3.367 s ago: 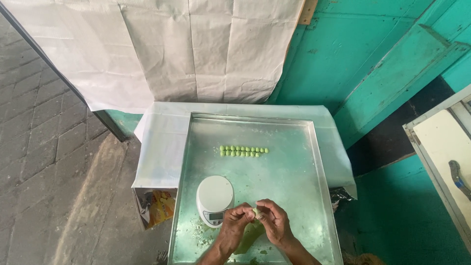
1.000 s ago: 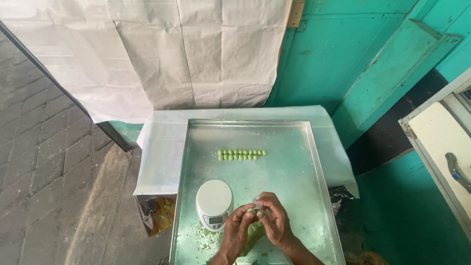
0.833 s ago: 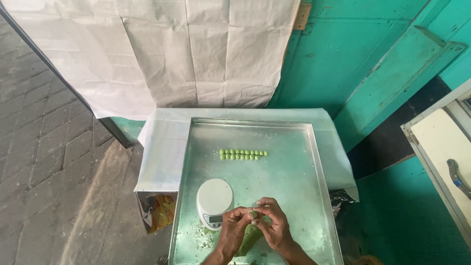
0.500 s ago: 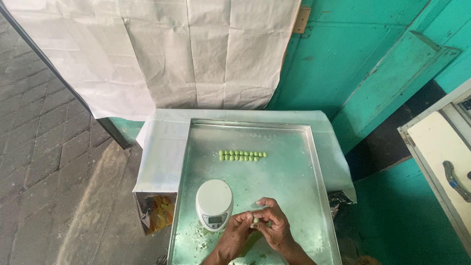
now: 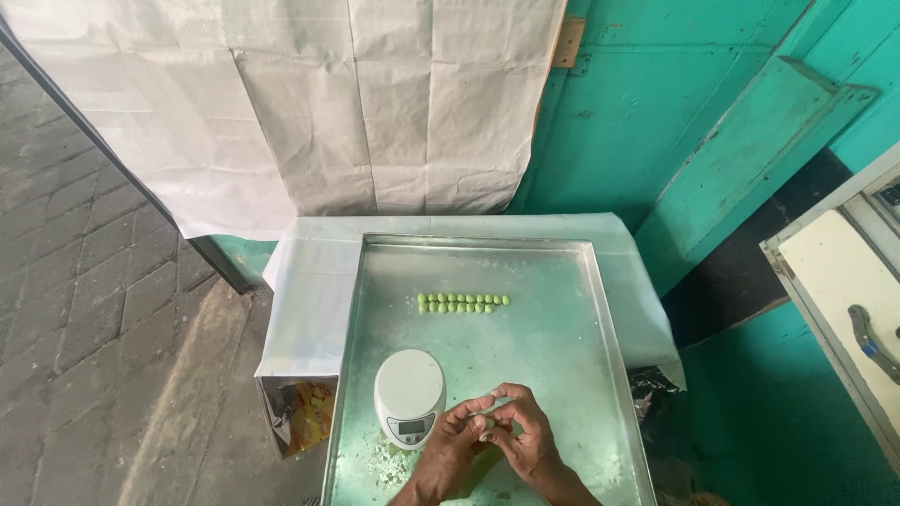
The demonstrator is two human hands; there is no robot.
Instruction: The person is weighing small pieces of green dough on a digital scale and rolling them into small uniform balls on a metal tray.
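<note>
Both hands meet over the near part of a large metal tray (image 5: pixel 572 309). My left hand (image 5: pixel 452 448) and my right hand (image 5: pixel 527 433) pinch a small green dough piece (image 5: pixel 487 433) between their fingertips. A green lump of dough (image 5: pixel 473 468) lies on the tray under my wrists, mostly hidden. Just left of my left hand stands a small white kitchen scale (image 5: pixel 409 396). Farther up the tray, several small green dough balls (image 5: pixel 462 303) lie in two short rows.
The tray rests on a table covered with white sheeting (image 5: pixel 309 290). A colourful bag (image 5: pixel 298 412) hangs at the table's left side. White paper (image 5: pixel 309 103) covers the wall behind; teal wooden boards (image 5: pixel 712 122) stand to the right. A cream cabinet (image 5: pixel 844 290) is at the far right.
My hands stayed over the near end of the tray, working the small green piece between the fingers. The view shifted slightly. The rows of balls and the scale have not moved.
</note>
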